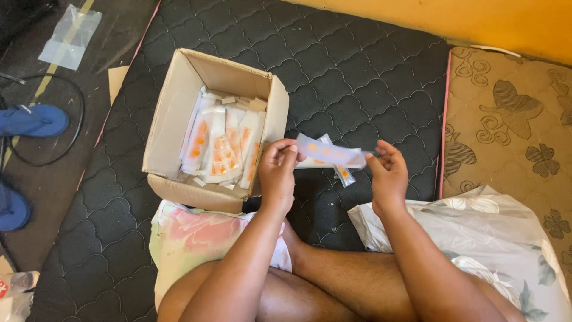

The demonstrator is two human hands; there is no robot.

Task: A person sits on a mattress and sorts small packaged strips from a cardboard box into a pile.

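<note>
Left hand [277, 170], right hand [388, 174], packet [330, 154] stretched between fingers [290, 156], probably plastic

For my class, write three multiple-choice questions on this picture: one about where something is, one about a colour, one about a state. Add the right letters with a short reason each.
1. Where is the cardboard box?
A. on the dark quilted mattress
B. on the person's lap
C. on the floor by the blue slippers

2. What colour are the markings on the white packets in the box?
A. green
B. orange
C. black

3. How is the box?
A. taped shut
B. open, flaps up
C. tipped over

Answers: 1 A, it sits on the mattress ahead of the knees. 2 B, orange patches show on them. 3 B, its contents are visible from above, while the left hand and right hand hold a clear sachet between them.
</note>
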